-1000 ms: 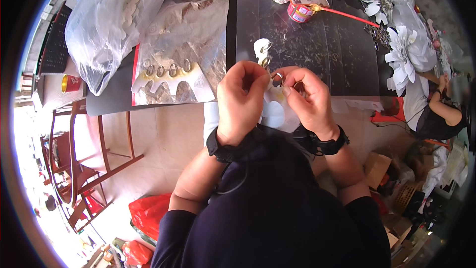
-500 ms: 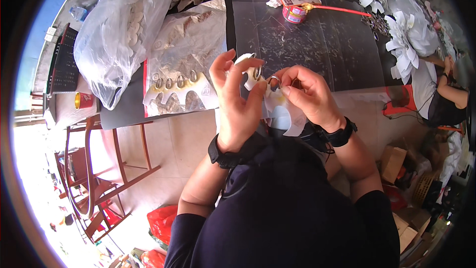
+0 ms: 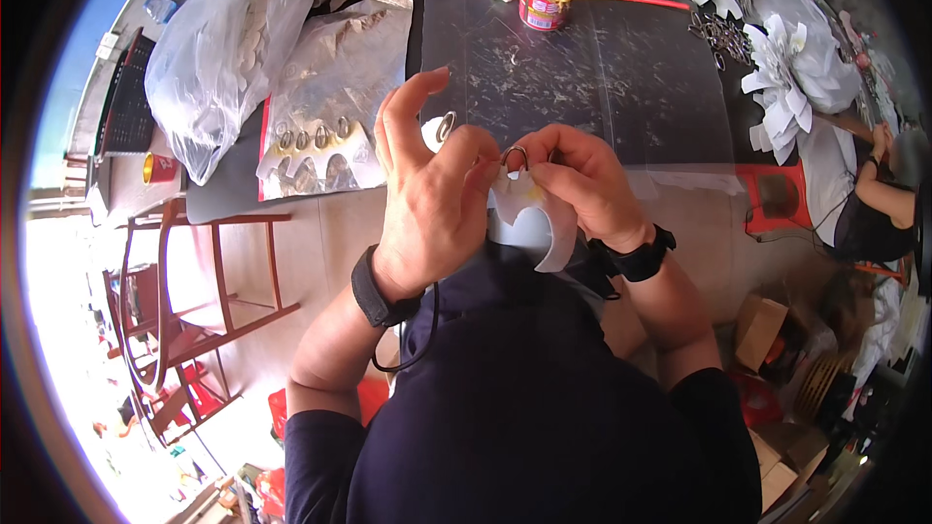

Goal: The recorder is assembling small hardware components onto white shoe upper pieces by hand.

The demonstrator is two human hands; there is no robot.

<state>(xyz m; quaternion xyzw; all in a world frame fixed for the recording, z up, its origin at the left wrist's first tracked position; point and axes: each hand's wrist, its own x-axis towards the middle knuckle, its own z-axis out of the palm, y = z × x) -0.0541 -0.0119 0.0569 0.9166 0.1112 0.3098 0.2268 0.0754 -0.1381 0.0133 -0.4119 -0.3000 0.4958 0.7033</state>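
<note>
Between my hands hangs a thin white curved cut-out piece point(image 3: 555, 238) with a yellowish smear near its top edge. A metal ring point(image 3: 515, 155) stands at that top edge. My right hand point(image 3: 592, 189) pinches the piece beside the ring with thumb and forefinger. My left hand point(image 3: 427, 189) has thumb and forefinger closed at the piece's left side, the other fingers raised; its fingertips are partly hidden. Just beyond the left forefinger another metal ring point(image 3: 446, 126) shows against a white piece. Several similar rings point(image 3: 321, 138) stand in a row along a white scalloped piece point(image 3: 335, 175) on a crinkled silvery sheet point(image 3: 354, 68).
A pink-red tin point(image 3: 542, 14) holds a red stick point(image 3: 631, 1) with yellowish paste. A clear plastic bag point(image 3: 233, 58) bulges at the left. White cut-outs point(image 3: 777, 87) and metal rings pile up at the right, near another person's arm point(image 3: 882, 175). A wooden chair point(image 3: 218, 281) stands left.
My left thumb and forefinger have come down to the white piece beside the ring, where they were raised and apart. The view has shifted, so the table lies slightly further left and up.
</note>
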